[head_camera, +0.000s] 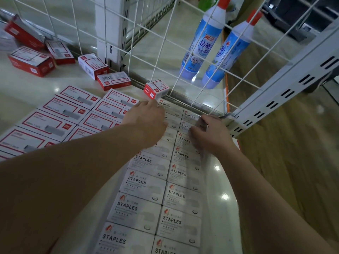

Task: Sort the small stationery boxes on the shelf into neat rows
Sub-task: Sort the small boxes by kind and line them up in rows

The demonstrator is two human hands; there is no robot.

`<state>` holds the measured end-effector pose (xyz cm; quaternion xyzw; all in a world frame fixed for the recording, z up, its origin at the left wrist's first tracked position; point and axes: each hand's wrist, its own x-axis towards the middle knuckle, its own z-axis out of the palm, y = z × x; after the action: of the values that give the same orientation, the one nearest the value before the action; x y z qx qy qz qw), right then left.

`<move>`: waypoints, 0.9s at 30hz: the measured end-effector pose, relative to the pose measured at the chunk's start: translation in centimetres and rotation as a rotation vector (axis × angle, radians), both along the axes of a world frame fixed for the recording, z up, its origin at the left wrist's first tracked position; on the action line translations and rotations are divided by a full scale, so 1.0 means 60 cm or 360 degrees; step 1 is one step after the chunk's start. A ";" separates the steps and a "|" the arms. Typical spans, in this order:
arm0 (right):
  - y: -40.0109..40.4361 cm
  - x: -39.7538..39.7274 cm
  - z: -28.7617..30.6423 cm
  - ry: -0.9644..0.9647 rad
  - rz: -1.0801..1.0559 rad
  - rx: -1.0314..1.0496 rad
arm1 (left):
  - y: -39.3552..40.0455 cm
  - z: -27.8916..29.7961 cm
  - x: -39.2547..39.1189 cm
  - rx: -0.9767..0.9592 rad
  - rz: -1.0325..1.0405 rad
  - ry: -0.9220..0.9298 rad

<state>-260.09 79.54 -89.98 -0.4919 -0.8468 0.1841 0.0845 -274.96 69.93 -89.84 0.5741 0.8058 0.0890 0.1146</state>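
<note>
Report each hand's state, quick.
Left hand: open, resting flat on the STAPLES boxes.
Right hand: fingers curled on the boxes; grip cannot be told.

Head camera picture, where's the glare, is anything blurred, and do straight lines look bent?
Head view: ceiling-light glare dots the glossy shelf; the right hand is motion-smeared at the fingers, the left hand sharper; wide-angle distortion splays the wire grid and the staples boxes rows.

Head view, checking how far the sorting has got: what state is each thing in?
STAPLES boxes: flat, two neat rows.
Red-framed boxes: flat, two rows.
Red boxes at back left: scattered, tilted.
Small red box: alone beside the wire grid.
Left hand: resting on the far STAPLES boxes.
Right hand: fingers curled on the right row.
Cleaner bottles: upright behind the grid.
</note>
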 end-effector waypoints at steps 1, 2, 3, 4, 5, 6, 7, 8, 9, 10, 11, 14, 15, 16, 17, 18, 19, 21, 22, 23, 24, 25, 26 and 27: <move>-0.001 0.000 0.000 0.0004 -0.0002 0.0004 | 0.000 -0.001 0.000 0.0002 0.0010 -0.0003; -0.001 0.000 -0.001 0.0007 -0.0006 0.0006 | 0.000 -0.003 0.000 -0.0002 0.0020 -0.0006; -0.002 0.000 -0.001 0.0004 -0.0001 0.0016 | -0.001 -0.004 0.001 -0.0003 0.0031 -0.0014; -0.003 -0.001 -0.001 -0.0005 -0.0004 0.0010 | -0.001 -0.004 0.001 0.0002 0.0045 -0.0023; -0.004 -0.001 0.000 -0.0012 0.0001 0.0007 | -0.003 -0.003 0.002 0.0012 0.0059 -0.0027; -0.005 -0.002 0.000 -0.0029 -0.0008 -0.0006 | -0.004 -0.001 0.003 0.0028 0.0067 -0.0026; -0.008 -0.004 0.002 -0.0035 -0.0008 -0.0005 | -0.006 0.000 0.005 0.0049 0.0070 -0.0018; -0.009 -0.004 0.002 -0.0035 -0.0024 -0.0010 | -0.008 0.001 0.006 0.0072 0.0065 -0.0001; -0.011 -0.005 0.003 -0.0030 -0.0048 0.0000 | -0.011 0.003 0.008 0.0094 0.0058 0.0025; -0.013 -0.004 0.002 -0.0021 -0.0085 0.0006 | -0.015 0.003 0.010 0.0112 0.0050 0.0050; -0.016 -0.004 0.003 0.0002 -0.0132 0.0012 | -0.018 0.003 0.011 0.0125 0.0045 0.0067; -0.025 -0.003 0.005 0.0020 -0.0209 0.0012 | -0.026 0.005 0.013 0.0121 0.0051 0.0074; -0.027 -0.003 0.005 0.0004 -0.0223 0.0002 | -0.027 0.005 0.013 0.0109 0.0057 0.0062; -0.028 -0.003 0.004 -0.0014 -0.0240 -0.0026 | -0.027 0.005 0.013 0.0099 0.0067 0.0035; -0.030 -0.002 0.004 -0.0021 -0.0256 -0.0058 | -0.026 0.006 0.013 0.0098 0.0079 -0.0004; -0.030 -0.002 0.003 -0.0015 -0.0263 -0.0083 | -0.026 0.005 0.014 0.0102 0.0093 -0.0047; -0.031 -0.001 0.002 -0.0001 -0.0259 -0.0089 | -0.025 0.006 0.014 0.0109 0.0109 -0.0090; -0.032 0.000 0.000 0.0013 -0.0261 -0.0087 | -0.024 0.006 0.015 0.0110 0.0147 -0.0153; -0.032 -0.001 -0.001 0.0021 -0.0268 -0.0089 | -0.023 0.007 0.016 0.0102 0.0164 -0.0172; -0.032 -0.001 -0.002 0.0029 -0.0275 -0.0095 | -0.023 0.007 0.017 0.0091 0.0179 -0.0180; -0.032 -0.001 -0.002 0.0042 -0.0277 -0.0100 | -0.022 0.008 0.018 0.0079 0.0186 -0.0169; -0.032 -0.001 -0.002 0.0049 -0.0277 -0.0101 | -0.022 0.008 0.018 0.0071 0.0189 -0.0142; -0.032 -0.002 -0.003 0.0053 -0.0277 -0.0103 | -0.022 0.009 0.019 0.0069 0.0189 -0.0112; -0.033 -0.001 -0.003 0.0059 -0.0274 -0.0102 | -0.022 0.009 0.019 0.0074 0.0189 -0.0095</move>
<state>-260.15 77.54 -90.18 -0.5617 -0.7934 0.2121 0.0997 -273.82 68.59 -89.30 0.5248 0.8325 0.1314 0.1198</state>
